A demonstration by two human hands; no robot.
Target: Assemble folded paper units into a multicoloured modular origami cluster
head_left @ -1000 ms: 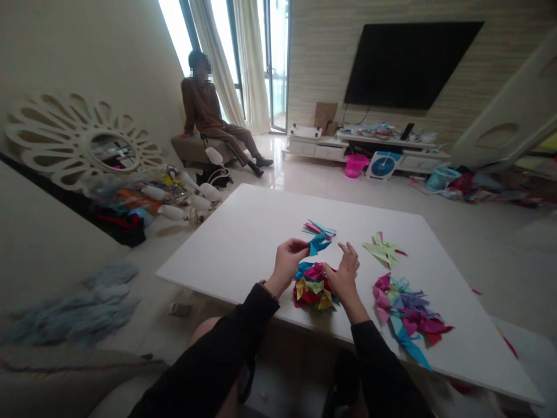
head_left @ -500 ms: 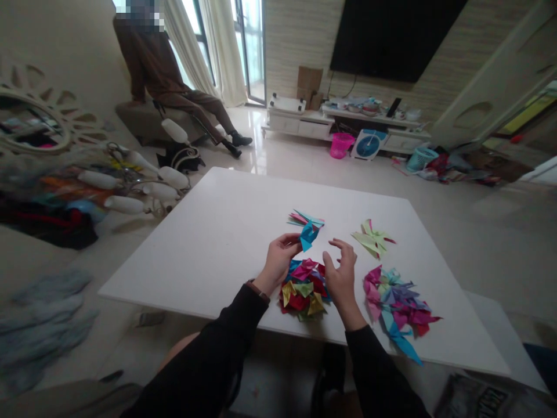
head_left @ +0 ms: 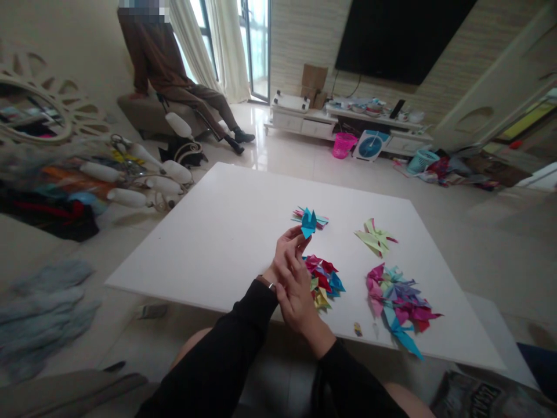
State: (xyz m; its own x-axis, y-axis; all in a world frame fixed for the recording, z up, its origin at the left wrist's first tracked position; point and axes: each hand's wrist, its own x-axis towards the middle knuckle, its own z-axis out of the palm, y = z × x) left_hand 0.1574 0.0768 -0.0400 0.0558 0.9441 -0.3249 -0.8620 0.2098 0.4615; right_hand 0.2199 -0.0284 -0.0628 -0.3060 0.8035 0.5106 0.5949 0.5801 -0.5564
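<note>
My left hand (head_left: 284, 248) pinches a blue folded-paper crane (head_left: 308, 223) above the table, its points turned up. Across the back of that hand and its wrist lies my right hand (head_left: 299, 297), fingers stretched out and holding nothing. Partly hidden behind my right hand is a pile of folded-paper cranes (head_left: 325, 278) in red, pink, yellow and blue. Just past the held crane rest narrow folded paper pieces (head_left: 322, 222). A second heap of cranes (head_left: 402, 305), pink, purple and blue, sits to the right, with pale green folded papers (head_left: 375, 238) beyond it.
The white table (head_left: 209, 232) carries everything. A small yellow-and-blue sticker (head_left: 357, 329) is near its front edge. A lamp with white shades (head_left: 130, 197) stands left of the table. A seated person (head_left: 161, 64), a pink basket (head_left: 343, 145) and a fan (head_left: 369, 145) are farther back.
My right hand has moved left from beside the crane pile onto my left hand and wrist. The blue crane stays in my left hand, turned slightly, and more of the pile's right side shows.
</note>
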